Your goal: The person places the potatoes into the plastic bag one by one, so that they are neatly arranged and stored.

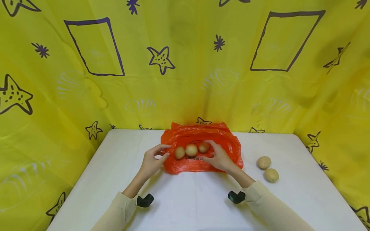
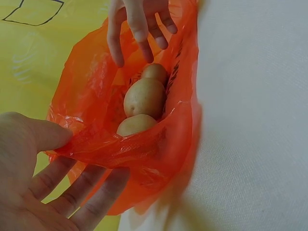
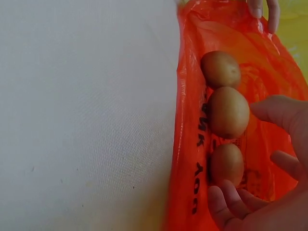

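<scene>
A red plastic bag (image 1: 188,167) lies spread at the table's back middle, its mouth gaping. Three potatoes sit in a row inside: a left one (image 1: 179,153), a middle one (image 1: 191,150) and a right one (image 1: 203,148). My left hand (image 1: 151,163) holds the bag's left rim, thumb on the inner side and fingers behind the plastic, as the left wrist view shows. Over the bag's right part reaches my right hand (image 1: 220,158). Its fingertips (image 3: 217,195) touch or nearly touch the right potato (image 3: 227,163), while the thumb stands apart.
Two more potatoes, one farther (image 1: 264,162) and one nearer (image 1: 271,175), lie on the white table (image 1: 188,205) right of the bag. A yellow patterned curtain (image 1: 185,96) encloses the back and both sides. Dark wrist cameras (image 1: 145,200) sit at both cuffs.
</scene>
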`<state>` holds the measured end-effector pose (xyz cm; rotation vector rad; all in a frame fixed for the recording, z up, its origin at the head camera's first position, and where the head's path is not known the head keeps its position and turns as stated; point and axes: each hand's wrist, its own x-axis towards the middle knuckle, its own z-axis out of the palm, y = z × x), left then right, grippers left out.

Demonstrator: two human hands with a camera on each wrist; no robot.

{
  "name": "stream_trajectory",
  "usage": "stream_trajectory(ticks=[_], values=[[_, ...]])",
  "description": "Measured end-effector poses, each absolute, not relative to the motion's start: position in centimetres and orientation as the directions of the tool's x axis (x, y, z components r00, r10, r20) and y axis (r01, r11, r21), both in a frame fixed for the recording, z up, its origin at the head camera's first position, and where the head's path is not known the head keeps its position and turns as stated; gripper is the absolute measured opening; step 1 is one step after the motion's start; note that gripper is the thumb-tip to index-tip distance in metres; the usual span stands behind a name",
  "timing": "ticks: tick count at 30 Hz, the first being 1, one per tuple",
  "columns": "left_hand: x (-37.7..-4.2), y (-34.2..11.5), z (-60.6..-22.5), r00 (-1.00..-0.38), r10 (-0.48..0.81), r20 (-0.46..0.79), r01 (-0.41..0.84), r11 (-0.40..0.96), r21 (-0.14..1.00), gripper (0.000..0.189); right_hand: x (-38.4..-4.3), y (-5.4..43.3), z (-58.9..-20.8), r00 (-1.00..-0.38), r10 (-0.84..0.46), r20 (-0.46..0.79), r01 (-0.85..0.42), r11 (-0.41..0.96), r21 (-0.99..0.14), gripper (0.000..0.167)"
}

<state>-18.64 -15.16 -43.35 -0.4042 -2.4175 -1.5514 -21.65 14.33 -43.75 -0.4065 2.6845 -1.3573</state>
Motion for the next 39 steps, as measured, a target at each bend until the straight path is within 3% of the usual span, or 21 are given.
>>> stream_trajectory(ticks=[9, 18, 30, 39], values=[[-17.0, -14.6, -40.7, -0.929, 0.114, 0.352, 0.368, 0.384, 0.847, 0.023, -20.7, 14.8, -43.0, -0.93, -0.366, 0.046, -0.241, 0.508, -0.827, 0.071], [-19.3, -15.7, -44.4, -0.929, 0.104, 0.356, 0.368, 0.382, 0.848, 0.025, -19.7, 14.9, -41.9, -0.911, -0.405, 0.075, -0.282, 0.482, -0.83, 0.071], [-19.3, -15.8, -44.4, -0.941, 0.11, 0.32, 0.338, 0.381, 0.861, 0.023, -18.5, 15.9, -41.2, -0.848, -0.487, 0.208, -0.422, 0.385, -0.821, 0.071], [-19.2, -15.7, -44.3, -0.939, 0.109, 0.325, 0.342, 0.382, 0.859, 0.024, -17.8, 16.5, -40.6, -0.825, -0.502, 0.26, -0.487, 0.396, -0.779, 0.071]])
